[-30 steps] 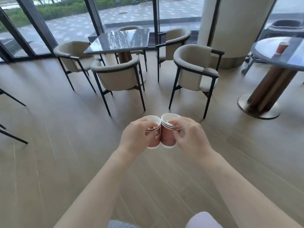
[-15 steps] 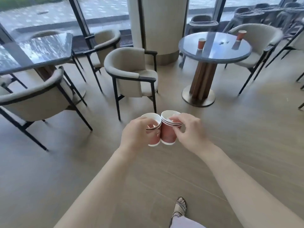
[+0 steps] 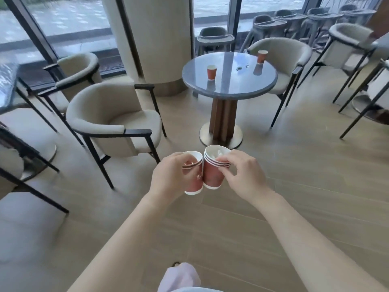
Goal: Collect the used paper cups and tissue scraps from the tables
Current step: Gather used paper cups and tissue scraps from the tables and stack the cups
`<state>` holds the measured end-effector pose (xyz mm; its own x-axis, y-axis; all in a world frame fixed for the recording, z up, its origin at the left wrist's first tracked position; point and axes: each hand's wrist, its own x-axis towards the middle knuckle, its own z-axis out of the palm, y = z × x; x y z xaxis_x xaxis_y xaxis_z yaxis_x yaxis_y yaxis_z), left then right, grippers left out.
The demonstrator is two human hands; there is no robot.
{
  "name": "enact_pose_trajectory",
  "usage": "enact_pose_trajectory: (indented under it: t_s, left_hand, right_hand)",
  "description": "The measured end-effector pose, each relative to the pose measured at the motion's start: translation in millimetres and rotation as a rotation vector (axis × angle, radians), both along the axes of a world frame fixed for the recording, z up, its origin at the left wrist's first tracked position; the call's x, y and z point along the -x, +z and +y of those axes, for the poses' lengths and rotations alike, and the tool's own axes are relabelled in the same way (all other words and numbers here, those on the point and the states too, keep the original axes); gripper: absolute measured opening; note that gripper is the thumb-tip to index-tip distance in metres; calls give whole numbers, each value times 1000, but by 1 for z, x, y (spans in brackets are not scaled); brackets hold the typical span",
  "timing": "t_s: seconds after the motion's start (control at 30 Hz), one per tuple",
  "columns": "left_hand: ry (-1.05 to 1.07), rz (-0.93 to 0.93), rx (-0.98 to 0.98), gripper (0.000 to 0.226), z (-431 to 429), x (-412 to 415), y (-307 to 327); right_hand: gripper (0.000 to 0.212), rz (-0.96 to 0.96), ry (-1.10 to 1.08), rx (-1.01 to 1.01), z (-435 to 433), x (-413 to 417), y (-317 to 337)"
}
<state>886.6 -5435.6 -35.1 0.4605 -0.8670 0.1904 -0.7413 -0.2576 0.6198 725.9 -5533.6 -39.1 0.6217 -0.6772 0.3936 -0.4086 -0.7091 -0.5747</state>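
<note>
Here, left hand gripping cups, lettering illegible; right hand gripping stack

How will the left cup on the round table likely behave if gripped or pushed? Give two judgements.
The left cup looks like paper: probably light, and crushable under a tight grip. It stands upright on the glossy table, so a push could slide or tip it.

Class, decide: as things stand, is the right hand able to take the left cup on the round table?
Probably not yet: the right hand grips a cup stack, and the left cup stands well beyond the arms. Only bare floor lies between.
</note>
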Motion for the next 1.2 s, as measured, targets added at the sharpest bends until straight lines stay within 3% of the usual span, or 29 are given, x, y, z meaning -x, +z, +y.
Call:
enact_pose_trajectory:
  t_s: [0.67, 1.2]
  left_hand:
    - [-231, -45, -41, 15, -369, -119, 16]
    - [-143, 0, -50, 13, -615, -155, -13]
  right_hand:
    - [13, 17, -233, -47, -333, -107, 5]
    - [14, 72, -91, -106, -595, -152, -20]
